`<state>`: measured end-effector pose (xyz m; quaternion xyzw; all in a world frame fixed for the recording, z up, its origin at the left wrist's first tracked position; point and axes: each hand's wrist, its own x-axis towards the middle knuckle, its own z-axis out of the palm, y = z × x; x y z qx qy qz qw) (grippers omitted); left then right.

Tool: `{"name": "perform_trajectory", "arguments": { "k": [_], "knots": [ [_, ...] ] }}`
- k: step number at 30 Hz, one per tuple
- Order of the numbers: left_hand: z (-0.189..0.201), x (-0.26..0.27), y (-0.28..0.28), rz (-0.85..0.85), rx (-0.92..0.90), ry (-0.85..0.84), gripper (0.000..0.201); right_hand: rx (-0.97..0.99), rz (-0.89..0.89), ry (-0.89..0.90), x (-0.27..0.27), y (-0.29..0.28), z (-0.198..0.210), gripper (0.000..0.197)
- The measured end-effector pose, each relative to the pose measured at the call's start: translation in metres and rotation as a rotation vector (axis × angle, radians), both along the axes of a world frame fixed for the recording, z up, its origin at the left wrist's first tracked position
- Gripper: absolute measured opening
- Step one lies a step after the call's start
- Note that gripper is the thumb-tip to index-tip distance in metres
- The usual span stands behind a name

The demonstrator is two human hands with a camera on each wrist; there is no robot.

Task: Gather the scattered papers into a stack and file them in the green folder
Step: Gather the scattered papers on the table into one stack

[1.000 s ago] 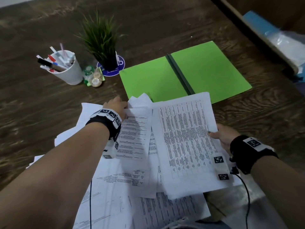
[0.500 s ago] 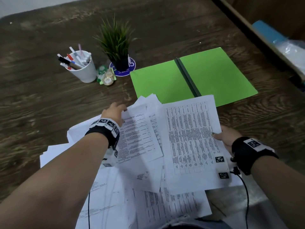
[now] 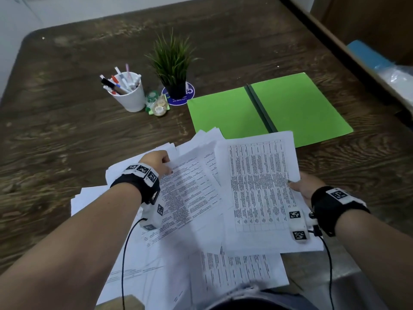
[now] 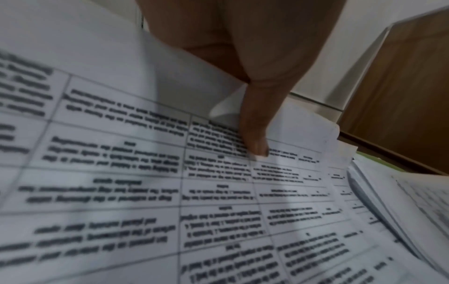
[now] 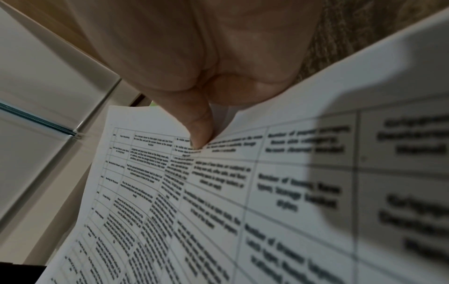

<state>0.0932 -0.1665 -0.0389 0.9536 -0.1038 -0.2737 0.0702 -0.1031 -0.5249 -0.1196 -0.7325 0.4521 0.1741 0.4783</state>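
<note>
**Both hands drawing loose sheets together**

The left hand (image 3: 156,163) pinches a printed sheet (image 3: 187,193), thumb on top, to drag it right. The right hand (image 3: 305,186) pinches the table sheet (image 3: 261,189) as the stack's base; how many lie under it is hard to tell. The green folder (image 3: 297,108) lies open just beyond, ready to receive the papers (image 3: 234,271).

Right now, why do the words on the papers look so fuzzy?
Left wrist view: the papers sit too close, so nearest print smears. Right wrist view: the sheet blurs near the lens, under a shadow. Head view: text too small to read, table edges curve.
</note>
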Motion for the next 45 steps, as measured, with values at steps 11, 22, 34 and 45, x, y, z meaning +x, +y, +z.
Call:
{"name": "perform_trajectory", "arguments": {
  "k": [11, 22, 34, 45],
  "knots": [
    [0.045, -0.040, 0.095, 0.337, -0.231, -0.058, 0.049, -0.203, 0.273, 0.076, 0.014, 0.043, 0.044, 0.045],
    [0.112, -0.080, 0.160, 0.510, -0.787, -0.354, 0.013, -0.305, 0.418, 0.037, 0.024, 0.088, 0.068, 0.042],
    [0.079, -0.114, 0.100, 0.585, -0.969, -0.140, 0.031, 0.035, 0.121, -0.248, 0.033, 0.143, 0.091, 0.041],
    [0.056, -0.132, 0.074, 0.616, -0.741, -0.048, 0.052, 0.379, -0.091, -0.385, 0.014, 0.178, 0.090, 0.031]
  ]
}}
